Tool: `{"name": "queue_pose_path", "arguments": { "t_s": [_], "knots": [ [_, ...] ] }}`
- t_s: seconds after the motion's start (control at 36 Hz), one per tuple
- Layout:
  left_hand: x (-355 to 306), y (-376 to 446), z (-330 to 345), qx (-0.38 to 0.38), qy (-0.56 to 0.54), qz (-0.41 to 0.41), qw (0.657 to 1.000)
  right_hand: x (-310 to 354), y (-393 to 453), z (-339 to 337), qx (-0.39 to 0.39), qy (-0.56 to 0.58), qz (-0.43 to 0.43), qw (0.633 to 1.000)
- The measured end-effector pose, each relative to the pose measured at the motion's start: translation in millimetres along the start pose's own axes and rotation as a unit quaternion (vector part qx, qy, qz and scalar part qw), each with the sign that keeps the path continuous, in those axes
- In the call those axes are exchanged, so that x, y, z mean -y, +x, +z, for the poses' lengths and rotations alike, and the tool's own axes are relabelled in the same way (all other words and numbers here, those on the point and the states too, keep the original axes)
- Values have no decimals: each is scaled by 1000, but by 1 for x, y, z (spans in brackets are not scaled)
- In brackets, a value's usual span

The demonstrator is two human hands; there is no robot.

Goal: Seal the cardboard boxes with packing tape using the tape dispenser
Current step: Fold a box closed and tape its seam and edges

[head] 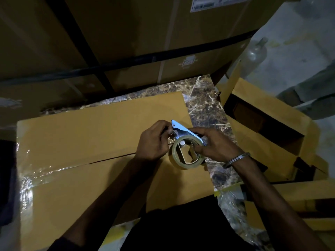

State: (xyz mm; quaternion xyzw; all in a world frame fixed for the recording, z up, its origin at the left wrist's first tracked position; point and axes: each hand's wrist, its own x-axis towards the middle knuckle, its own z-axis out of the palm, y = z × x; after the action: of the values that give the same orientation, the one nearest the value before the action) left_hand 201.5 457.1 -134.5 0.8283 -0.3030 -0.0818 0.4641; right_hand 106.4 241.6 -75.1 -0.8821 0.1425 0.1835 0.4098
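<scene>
Fingers of the left hand [154, 142] curl in at the front end of the tape dispenser [183, 136], tips pinched around the part just below its blue metal blade plate; exactly what they pinch, tape end or frame, cannot be told in the dim light. Right hand [212, 144] wraps around the dispenser's handle from the right side, fingers curled under, thumb side on top. Silver bracelet [235, 159] on the right wrist.

Dispenser held just above the right end of a closed cardboard box [81, 142], roll side facing up. Tape roll [186, 154] clear or yellowish, with a tan core and a grey hub pin visible in the middle.

Box lies flat on a brown marble-patterned table [204, 105]. Centre seam between its two top flaps runs left to right, open as a dark line from the middle toward the left hand. Shiny clear tape [34, 176] already covers the left end of the seam and runs down the left edge, wrinkled.

Second cardboard box [272, 124] to the right, top open, dark inside, flaps standing up. Large stacked cartons [126, 33] behind the table, bound with black straps [126, 60]; a white label [217, 2] at the top. Clear bottle [253, 55] stands beyond the open box, blurred.
</scene>
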Motion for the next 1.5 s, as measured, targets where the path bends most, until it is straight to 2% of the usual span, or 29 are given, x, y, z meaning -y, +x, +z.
{"name": "queue_pose_path", "arguments": {
  "t_s": [0.08,0.14,0.19,0.28,0.36,0.5,0.61,0.69,0.83,0.92,1.03,1.11,1.22,1.31,1.39,1.44,1.5],
  "knots": [
    [-2,-3,6,-22,18,-23,999,1,4,0,23,-24,2,999],
    [-4,-4,9,-34,27,-41,998,5,5,2,8,-54,-7,998],
    [-5,-5,9,-37,38,-62,997,11,3,8,-52,-108,-30,992],
    [-3,-7,7,-33,34,-88,995,21,-4,23,-149,-169,-111,968],
    [-3,-10,6,-42,-1,-77,996,19,-7,35,-174,-182,-174,952],
    [-9,-7,14,-57,-39,-26,997,6,0,27,-168,-172,-164,957],
    [-3,-5,19,-57,-75,-34,995,3,6,17,-136,-88,-137,977],
    [5,-1,17,-29,-21,-36,999,6,12,11,-112,-67,-120,984],
    [7,5,15,-28,105,-50,993,-2,18,5,-85,-46,-133,986],
    [7,5,14,-15,128,-59,990,-5,19,7,-79,-13,-131,988],
    [3,6,10,-2,152,-41,988,-7,19,7,-65,87,-102,989],
    [3,4,9,4,160,-38,986,-5,13,14,-100,61,-105,988],
    [10,1,10,26,196,-28,980,-5,1,28,-143,-54,-172,973],
    [15,2,11,57,238,-24,969,-8,-1,29,-141,-106,-188,966],
    [15,5,5,64,251,-4,966,-9,0,21,-119,-89,-178,973],
    [14,7,-3,50,201,3,978,-11,-3,16,-105,-74,-177,976],
    [17,8,-14,44,90,13,995,-14,-8,15,-101,-72,-177,976]
  ]
}}
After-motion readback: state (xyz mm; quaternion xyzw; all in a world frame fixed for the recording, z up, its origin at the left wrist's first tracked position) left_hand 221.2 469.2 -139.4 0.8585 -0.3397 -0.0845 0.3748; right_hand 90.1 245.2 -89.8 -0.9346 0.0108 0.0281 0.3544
